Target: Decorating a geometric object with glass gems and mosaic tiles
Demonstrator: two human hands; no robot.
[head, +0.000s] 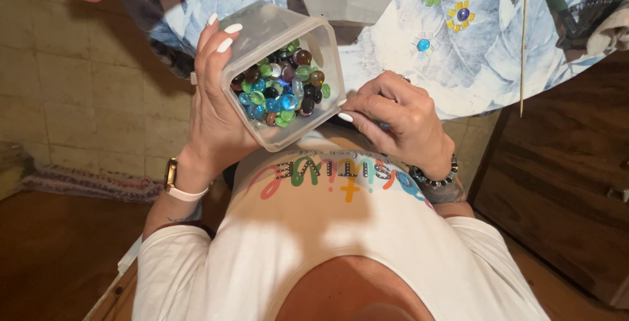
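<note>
I see my left hand (pixel 213 108) wrapped round the side of a clear square plastic tub (pixel 283 72), fingers curled over its wall — the tub tilted toward my chest, half full of round glass pebbles (pixel 283 85) in blue, green and brown. My right hand (pixel 393 114) rests at the tub's near corner, fingertips pressed together; whether they pinch a pebble I cannot tell. Behind lies a blue-and-white leaf-print tablecloth (pixel 485 52).
</note>
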